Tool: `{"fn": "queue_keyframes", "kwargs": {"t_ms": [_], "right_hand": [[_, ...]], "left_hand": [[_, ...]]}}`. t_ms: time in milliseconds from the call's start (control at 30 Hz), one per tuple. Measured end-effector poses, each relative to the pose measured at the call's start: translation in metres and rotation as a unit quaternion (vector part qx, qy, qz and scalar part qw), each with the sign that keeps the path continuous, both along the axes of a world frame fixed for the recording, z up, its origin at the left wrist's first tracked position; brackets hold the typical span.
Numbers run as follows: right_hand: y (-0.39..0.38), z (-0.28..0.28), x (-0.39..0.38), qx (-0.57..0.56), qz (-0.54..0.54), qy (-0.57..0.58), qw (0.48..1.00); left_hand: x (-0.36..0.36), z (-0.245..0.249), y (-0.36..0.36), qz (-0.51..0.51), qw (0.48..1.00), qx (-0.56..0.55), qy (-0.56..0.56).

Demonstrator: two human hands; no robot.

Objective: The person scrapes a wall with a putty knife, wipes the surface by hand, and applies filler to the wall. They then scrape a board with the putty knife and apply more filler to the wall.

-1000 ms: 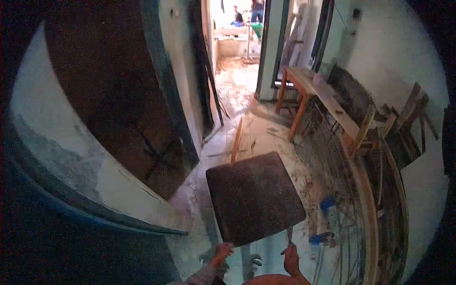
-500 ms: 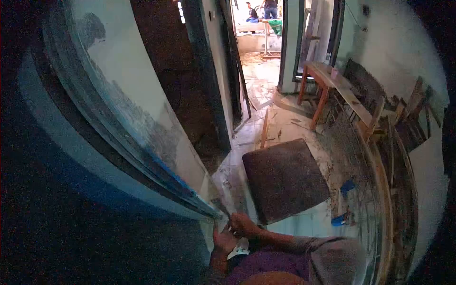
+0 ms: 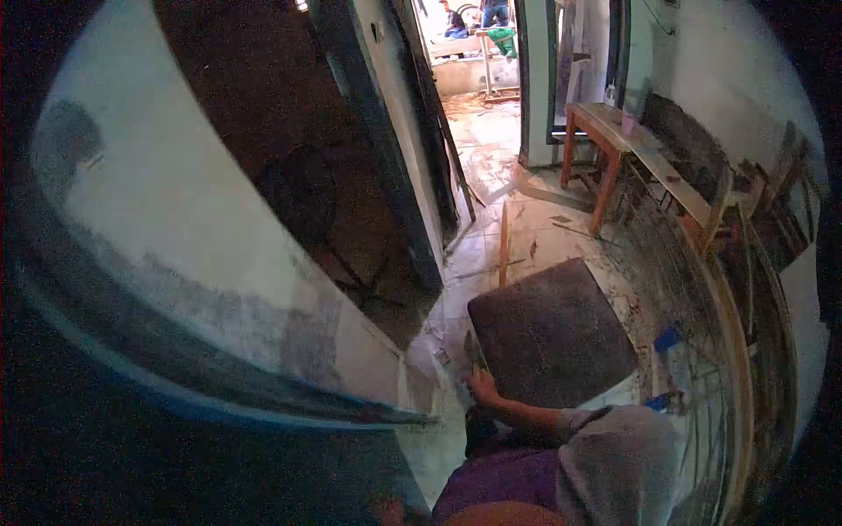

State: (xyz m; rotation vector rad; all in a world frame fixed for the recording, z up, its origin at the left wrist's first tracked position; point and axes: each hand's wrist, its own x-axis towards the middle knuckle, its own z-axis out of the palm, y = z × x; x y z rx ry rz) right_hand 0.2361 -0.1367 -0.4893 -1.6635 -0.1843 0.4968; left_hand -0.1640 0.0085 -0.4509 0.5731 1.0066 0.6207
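Right hand grips a slim tool beside a dark panel

At the bottom edge, the left hand [image 3: 386, 508] is dim and blurred; its fingers' state cannot be told. Farther in, the fingers of the right hand [image 3: 481, 386] are curled around a slim, blade-like tool [image 3: 474, 352], which points away from the body near the left edge of a dark, flat panel [image 3: 557, 333]. Two blue objects [image 3: 668, 338] lie right of the panel. Beyond it are a thin wooden strip [image 3: 504, 245], a long wooden table [image 3: 645, 151] bearing a pink cup [image 3: 628, 124], and a bright doorway [image 3: 478, 131].
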Motion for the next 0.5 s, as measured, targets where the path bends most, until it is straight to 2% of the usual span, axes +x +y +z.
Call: {"fn": "queue_keyframes", "kwargs": {"t_ms": [133, 233, 267, 300, 367, 433, 467, 500], "right_hand": [[0.053, -0.009, 0.060, 0.077, 0.048, 0.106, 0.990], [0.085, -0.023, 0.086, 0.148, 0.079, 0.215, 0.962], [0.097, -0.030, 0.095, 0.171, 0.073, 0.217, 0.958], [0.109, -0.037, 0.097, 0.175, 0.062, 0.188, 0.964], [0.134, -0.081, 0.106, 0.138, 0.015, -0.040, 0.990], [0.143, -0.104, 0.119, 0.087, -0.035, -0.274, 0.957], [0.141, -0.096, 0.125, 0.004, 0.089, -0.158, 0.984], [0.140, -0.099, 0.131, -0.035, 0.147, -0.102, 0.983]], "left_hand": [[0.066, -0.007, 0.000, -0.015, 0.997, 0.019, 0.078], [0.122, -0.015, -0.001, -0.043, 0.992, 0.030, 0.118], [0.142, -0.021, 0.001, -0.051, 0.990, 0.036, 0.123], [0.158, -0.030, 0.004, -0.060, 0.989, 0.046, 0.128], [0.187, -0.048, 0.011, -0.067, 0.987, 0.064, 0.132], [0.203, -0.076, 0.017, -0.068, 0.986, 0.086, 0.128], [0.211, -0.088, 0.021, -0.069, 0.985, 0.100, 0.126], [0.217, -0.105, 0.023, -0.065, 0.984, 0.113, 0.121]]}}
